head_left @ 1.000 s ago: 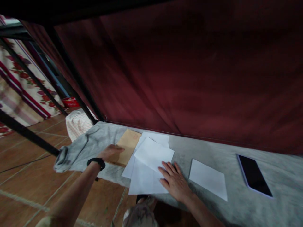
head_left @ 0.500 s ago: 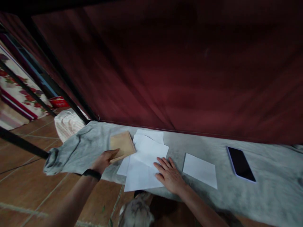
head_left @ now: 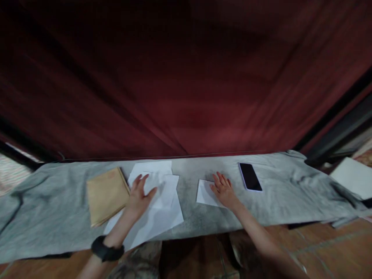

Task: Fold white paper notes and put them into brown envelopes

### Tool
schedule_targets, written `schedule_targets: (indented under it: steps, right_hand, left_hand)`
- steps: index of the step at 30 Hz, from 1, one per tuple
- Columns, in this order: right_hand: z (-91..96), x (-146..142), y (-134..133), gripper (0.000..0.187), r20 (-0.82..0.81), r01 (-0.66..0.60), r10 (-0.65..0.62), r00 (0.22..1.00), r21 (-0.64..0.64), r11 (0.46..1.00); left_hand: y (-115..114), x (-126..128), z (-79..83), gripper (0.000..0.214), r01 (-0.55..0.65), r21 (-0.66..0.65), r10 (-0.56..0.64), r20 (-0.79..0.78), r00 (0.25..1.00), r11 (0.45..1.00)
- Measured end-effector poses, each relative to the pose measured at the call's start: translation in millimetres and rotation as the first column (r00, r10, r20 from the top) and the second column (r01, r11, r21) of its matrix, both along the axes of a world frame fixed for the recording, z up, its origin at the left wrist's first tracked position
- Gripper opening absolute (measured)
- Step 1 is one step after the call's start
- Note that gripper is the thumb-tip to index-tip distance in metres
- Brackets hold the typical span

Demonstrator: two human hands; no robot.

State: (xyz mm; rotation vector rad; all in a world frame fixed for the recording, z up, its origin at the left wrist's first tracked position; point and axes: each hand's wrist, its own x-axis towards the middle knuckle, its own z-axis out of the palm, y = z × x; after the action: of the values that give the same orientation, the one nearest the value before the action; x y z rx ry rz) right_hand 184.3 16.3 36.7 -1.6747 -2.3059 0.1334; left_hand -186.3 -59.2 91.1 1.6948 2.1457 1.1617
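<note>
My left hand (head_left: 140,198), with a black band on its wrist, is over several overlapping white paper sheets (head_left: 167,217), fingers apart and holding nothing. Just left of it lies a stack of brown envelopes (head_left: 107,195), its right edge overlapping the papers. Further right, my right hand (head_left: 224,190) rests with spread fingers on the right part of a smaller white paper (head_left: 205,193), partly covering it. A dark-screened phone (head_left: 250,177) with a pale purple edge lies to the right of that hand.
A grey cloth (head_left: 290,193) covers the long, narrow surface. Behind it hangs a dark red curtain (head_left: 197,116). Dark frame bars stand at both sides. A white flat object (head_left: 353,176) is at the far right, and brown tiled floor (head_left: 316,244) shows below.
My left hand has let go of the brown envelopes and moved right over the papers. My right hand has gone from the paper pile to the smaller paper. The view has turned right.
</note>
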Motion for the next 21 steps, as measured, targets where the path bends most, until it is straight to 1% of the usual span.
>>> schedule_targets:
  steps: [2,4,5,6,7,8,10,13,15,18,21]
  right_hand:
    - [-12.2,10,-5,0.057,0.079,0.002,0.001,0.997,-0.032,1.000]
    - [-20.3,13,-12,0.058,0.121,-0.037,0.038,0.992,-0.007,0.999]
    - [-22.5,13,-15,0.059,0.129,-0.053,0.050,0.990,0.018,0.998]
    - [-23.6,12,-17,0.059,0.132,-0.063,0.056,0.990,0.043,0.997]
    - [-24.0,12,-19,0.058,0.131,-0.069,0.060,0.990,0.062,0.996]
    - [-23.8,12,-19,0.058,0.130,-0.076,0.066,0.989,0.074,0.994]
    - [-22.9,13,-18,0.057,0.126,-0.091,0.080,0.989,0.079,0.993]
    - [-21.2,19,-13,0.057,0.128,-0.096,0.087,0.988,0.066,0.993]
    - [-19.9,26,-9,0.057,0.140,-0.078,0.069,0.988,0.056,0.995]
    - [-18.1,41,-4,0.056,0.170,-0.039,0.029,0.985,0.056,0.998]
    - [-17.7,51,-2,0.056,0.175,-0.014,-0.005,0.985,0.105,0.994]
  left_hand:
    - [9,70,-12.8,0.056,0.169,-0.005,-0.169,-0.069,0.983,0.986]
    - [10,131,-29.1,0.055,0.338,-0.026,-0.337,-0.160,0.928,0.941]
    - [9,154,-38.1,0.056,0.405,-0.052,-0.406,-0.216,0.888,0.913]
    - [7,173,-47.3,0.057,0.462,-0.083,-0.466,-0.267,0.843,0.883]
    - [4,186,-56.4,0.058,0.485,-0.111,-0.494,-0.310,0.812,0.867]
    - [2,195,-64.8,0.059,0.487,-0.130,-0.499,-0.350,0.793,0.864]
    - [-2,202,-78.5,0.062,0.471,-0.137,-0.481,-0.422,0.768,0.872]
    - [-3,200,-89.0,0.067,0.423,-0.107,-0.416,-0.498,0.761,0.900]
    - [-4,200,-91.1,0.066,0.387,-0.094,-0.376,-0.527,0.762,0.917]
    - [-9,204,-91.2,0.065,0.329,-0.110,-0.334,-0.547,0.768,0.938]
    - [-18,207,-84.6,0.066,0.281,-0.162,-0.323,-0.548,0.772,0.946]
